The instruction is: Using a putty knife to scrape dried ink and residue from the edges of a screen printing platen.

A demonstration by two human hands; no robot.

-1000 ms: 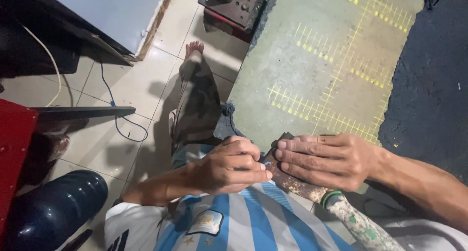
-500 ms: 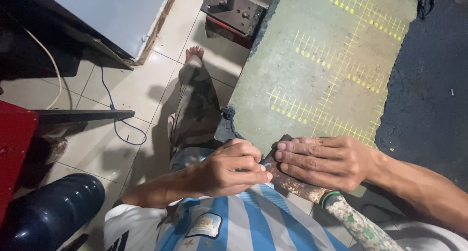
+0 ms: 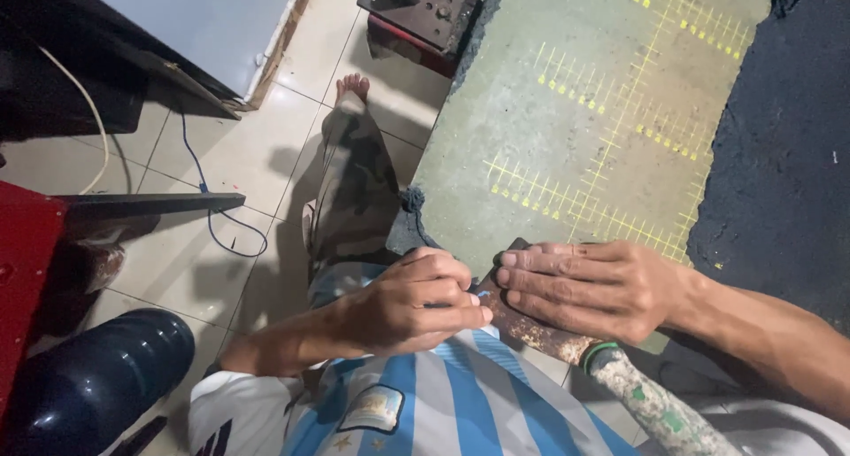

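My right hand (image 3: 593, 288) lies flat, fingers together, pressing a small dark piece (image 3: 512, 247) down at the near edge of a worn green cutting mat (image 3: 584, 128). My left hand (image 3: 412, 301) is curled tight right beside it, pinching a small blue-tipped tool (image 3: 482, 293) whose tip meets the right fingertips. Under both hands runs a rusty metal bar (image 3: 540, 332) that ends in a paint-spattered handle (image 3: 655, 407). Most of the dark piece is hidden by my right fingers.
Dark fabric or rubber (image 3: 788, 155) covers the table to the right of the mat. My leg and bare foot (image 3: 352, 86) stand on pale floor tiles with a blue cable (image 3: 212, 217). A dark round container (image 3: 97, 385), red object (image 3: 22, 270) and metal block (image 3: 425, 9) sit around.
Both hands stay in place at the mat's edge; only the view shifts slightly. The left fingers have closed a little tighter around the small tool.
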